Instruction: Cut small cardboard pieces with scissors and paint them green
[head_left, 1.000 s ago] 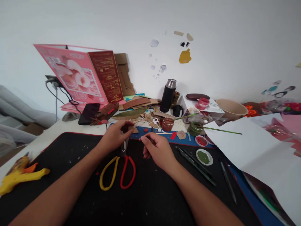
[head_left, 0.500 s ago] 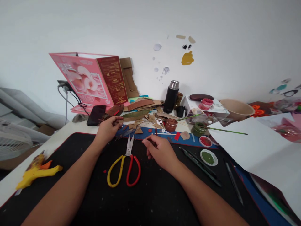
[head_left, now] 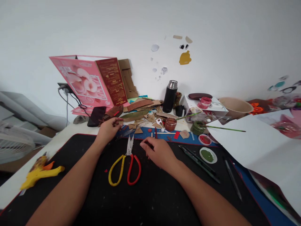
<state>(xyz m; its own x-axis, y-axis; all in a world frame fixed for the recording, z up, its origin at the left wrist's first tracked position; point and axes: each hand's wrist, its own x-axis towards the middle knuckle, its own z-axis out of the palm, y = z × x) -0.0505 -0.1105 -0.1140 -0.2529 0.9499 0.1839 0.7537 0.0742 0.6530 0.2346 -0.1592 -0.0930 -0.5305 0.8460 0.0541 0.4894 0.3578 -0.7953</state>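
Note:
My left hand (head_left: 108, 129) rests at the far edge of the black mat, beside the cardboard scraps. Its fingers are bent, with a small gap between thumb and forefinger, and I see nothing in them. My right hand (head_left: 159, 152) lies on the mat with its fingers curled inward and the thumb side up. Whatever it may hold is hidden. Between the hands lie scissors (head_left: 129, 150) with one yellow and one red handle, their blades slightly apart and pointing away from me. Neither hand touches them.
A yellow glue gun (head_left: 41, 172) lies at the left. Behind the mat are cardboard scraps (head_left: 138, 105), a black flask (head_left: 169, 97) and paint jars (head_left: 170, 124). Dark green pens (head_left: 199, 164) and a lid of green paint (head_left: 208, 155) are at the right. A pink box (head_left: 87, 81) stands behind.
My right hand has shifted slightly left and turned, so its back faces up more. My left hand stays nearly in place. The view has moved a little.

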